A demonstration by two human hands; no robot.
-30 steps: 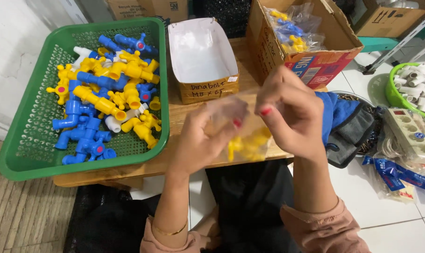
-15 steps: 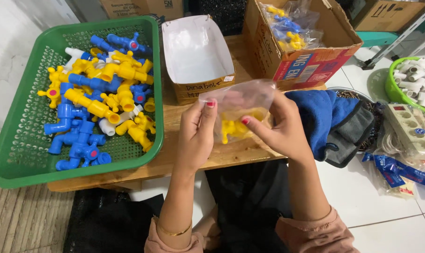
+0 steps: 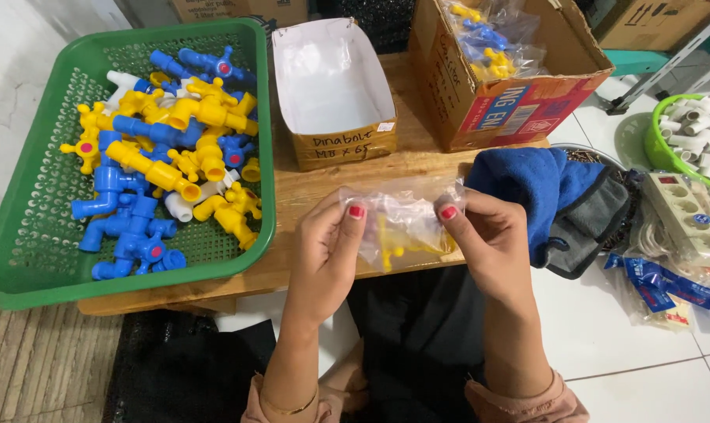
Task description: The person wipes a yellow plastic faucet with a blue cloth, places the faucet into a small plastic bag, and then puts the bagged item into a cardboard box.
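1. The left hand (image 3: 327,254) pinches the upper left edge of a small clear plastic bag (image 3: 402,223) between thumb and fingers, so its grip is closed on the bag.
2. The right hand (image 3: 492,247) pinches the upper right edge of the same bag, its grip also closed on it.
3. The bag hangs stretched between the two hands, held just above the front edge of the wooden desk (image 3: 308,188), and a yellow plastic tap (image 3: 394,247) shows through it.
4. To the left on the desk sits a green mesh basket (image 3: 26,235) filled with loose blue and yellow plastic taps (image 3: 163,164).
5. Behind the hands stands an open white-lined cardboard box (image 3: 335,86), with nothing visible inside it.
6. To its right stands a larger cardboard box (image 3: 511,102) holding taps already packed in clear bags (image 3: 492,35).
7. A blue cloth (image 3: 539,184) lies just beside the right hand, at the desk's right end.
8. On the tiled floor (image 3: 605,329) to the right lie a white power strip (image 3: 684,215), a green bowl (image 3: 656,145) of white pipe fittings and some blue packets (image 3: 656,282).
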